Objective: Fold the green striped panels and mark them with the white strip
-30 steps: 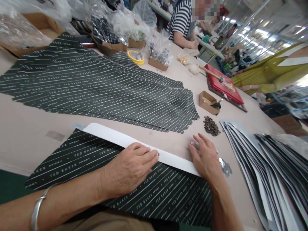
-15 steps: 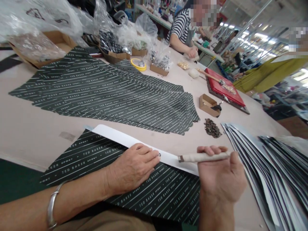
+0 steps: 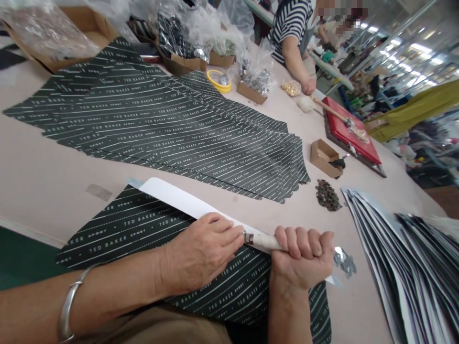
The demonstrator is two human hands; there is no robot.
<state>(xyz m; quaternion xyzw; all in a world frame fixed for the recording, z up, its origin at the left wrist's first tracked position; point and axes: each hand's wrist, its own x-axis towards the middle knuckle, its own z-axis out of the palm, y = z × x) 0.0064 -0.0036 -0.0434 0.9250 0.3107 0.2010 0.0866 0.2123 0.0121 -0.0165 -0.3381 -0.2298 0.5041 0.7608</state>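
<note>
A dark panel [image 3: 143, 222] with white "TED BAKER SPORT" stripes lies before me, with a white strip [image 3: 172, 198] along its far edge. My left hand [image 3: 204, 253] rests on both, its fingertips pinched at the strip's edge around what looks like a small shiny metal piece, mostly hidden. In my right hand [image 3: 303, 253], the fingers wrap around a rod-shaped tool [image 3: 263, 240] with a pale wrapped handle and a metal end. That metal end meets the left fingertips, pointing left. Small silver pieces [image 3: 344, 262] lie just right of my right hand.
Overlapping striped panels [image 3: 179, 129] spread beyond. A pile of small dark metal pieces [image 3: 328, 195], a small cardboard box [image 3: 325, 160] and a red block [image 3: 351, 129] sit to the right. Stacked strips [image 3: 390, 258] fill the near right. A co-worker's arm [image 3: 297, 62] reaches in behind.
My right hand has turned from palm-up to a closed grip and moved left, bringing the tool's metal end to my left fingertips. The silver pieces have come into sight. The view has shifted slightly.
</note>
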